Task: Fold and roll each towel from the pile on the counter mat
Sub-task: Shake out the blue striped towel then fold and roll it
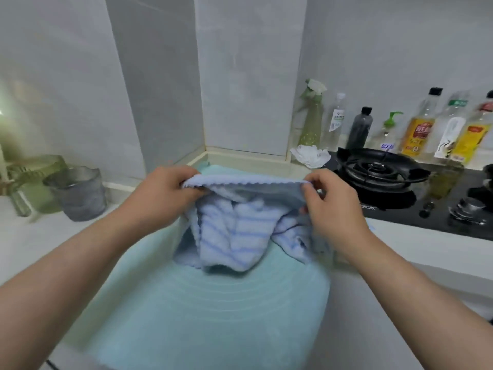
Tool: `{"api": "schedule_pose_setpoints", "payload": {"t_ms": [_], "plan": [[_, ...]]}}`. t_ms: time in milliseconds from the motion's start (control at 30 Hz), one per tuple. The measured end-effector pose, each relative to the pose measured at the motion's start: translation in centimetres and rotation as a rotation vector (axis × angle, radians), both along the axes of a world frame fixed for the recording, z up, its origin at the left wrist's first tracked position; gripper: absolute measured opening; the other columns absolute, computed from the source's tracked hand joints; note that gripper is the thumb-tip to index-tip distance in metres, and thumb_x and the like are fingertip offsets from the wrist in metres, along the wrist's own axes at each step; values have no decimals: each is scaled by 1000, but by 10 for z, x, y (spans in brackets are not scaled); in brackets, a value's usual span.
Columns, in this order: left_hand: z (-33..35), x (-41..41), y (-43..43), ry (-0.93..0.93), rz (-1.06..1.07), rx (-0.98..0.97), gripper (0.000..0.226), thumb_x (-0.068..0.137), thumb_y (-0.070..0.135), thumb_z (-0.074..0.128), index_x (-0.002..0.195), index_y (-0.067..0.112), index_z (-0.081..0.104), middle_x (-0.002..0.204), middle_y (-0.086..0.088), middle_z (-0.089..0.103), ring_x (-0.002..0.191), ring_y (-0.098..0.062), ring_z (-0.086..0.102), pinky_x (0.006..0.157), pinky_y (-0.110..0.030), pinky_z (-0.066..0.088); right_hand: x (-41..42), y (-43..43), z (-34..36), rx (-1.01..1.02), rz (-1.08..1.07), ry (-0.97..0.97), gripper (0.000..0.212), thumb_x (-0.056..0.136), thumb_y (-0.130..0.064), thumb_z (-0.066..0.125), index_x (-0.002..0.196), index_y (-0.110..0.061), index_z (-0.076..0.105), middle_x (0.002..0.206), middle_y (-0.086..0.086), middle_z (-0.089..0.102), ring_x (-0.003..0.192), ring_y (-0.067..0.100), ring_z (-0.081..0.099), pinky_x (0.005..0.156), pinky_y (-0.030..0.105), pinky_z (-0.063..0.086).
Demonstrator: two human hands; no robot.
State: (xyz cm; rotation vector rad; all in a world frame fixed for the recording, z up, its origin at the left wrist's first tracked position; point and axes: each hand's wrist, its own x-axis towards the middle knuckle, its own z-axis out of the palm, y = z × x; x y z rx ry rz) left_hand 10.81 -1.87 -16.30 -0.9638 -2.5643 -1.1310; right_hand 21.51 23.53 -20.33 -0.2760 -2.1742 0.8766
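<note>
Teal counter mat point(213, 316) fills foreground; left hand point(162, 193) and right hand point(330, 206) each pinch a top corner of blue striped towel point(234, 236), edge stretched between them; lower part hangs crumpled, apparently touching mat (blurred); gas burner point(378, 169) at right

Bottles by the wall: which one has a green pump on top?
The small clear bottle between the dark bottle and the yellow-labelled bottle; the others have caps or a spray trigger.

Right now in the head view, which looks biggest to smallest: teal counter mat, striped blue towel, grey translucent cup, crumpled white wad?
teal counter mat
striped blue towel
grey translucent cup
crumpled white wad, which is farther away
</note>
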Motion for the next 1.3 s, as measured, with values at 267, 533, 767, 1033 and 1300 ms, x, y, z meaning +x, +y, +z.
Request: {"api": "schedule_pose_setpoints", "payload": {"t_ms": [267,533,767,1033,1300], "plan": [[51,35,-44,102,46,34,6,86,23,65,80,21,65,77,2,66,72,-16,60,63,-32,45,34,-27,64,84,-33,57,18,91,-4,53,84,-20,56,85,-5,57,76,3,50,66,4,35],[94,51,-101,242,316,46,23,71,-2,53,74,21,55,73,1,60,71,-23,55,59,-34,40,74,-46,149,161,-50,291,23,89,0,50,88,-20,60,83,-15,53,80,4,49,70,5,36],[135,59,-157,168,222,29,16,72,12,81,67,19,67,64,1,68,64,-18,61,60,-31,45,83,-45,189,199,-101,326,7,91,-20,61,85,-21,65,75,-13,59,72,7,54,67,22,40],[97,12,-128,-267,200,69,37,80,39,74,66,5,67,65,-10,67,60,-17,56,62,-28,40,-4,-42,131,27,-36,23,14,87,-18,66,74,-18,64,67,-8,59,62,4,51,53,12,37],[2,-7,-61,-764,148,493,15,88,0,58,76,-6,65,78,-25,65,68,-25,60,65,-31,48,-52,-36,9,-458,225,-240,28,92,7,46,100,-14,63,97,8,63,67,22,62,60,30,52]]}}
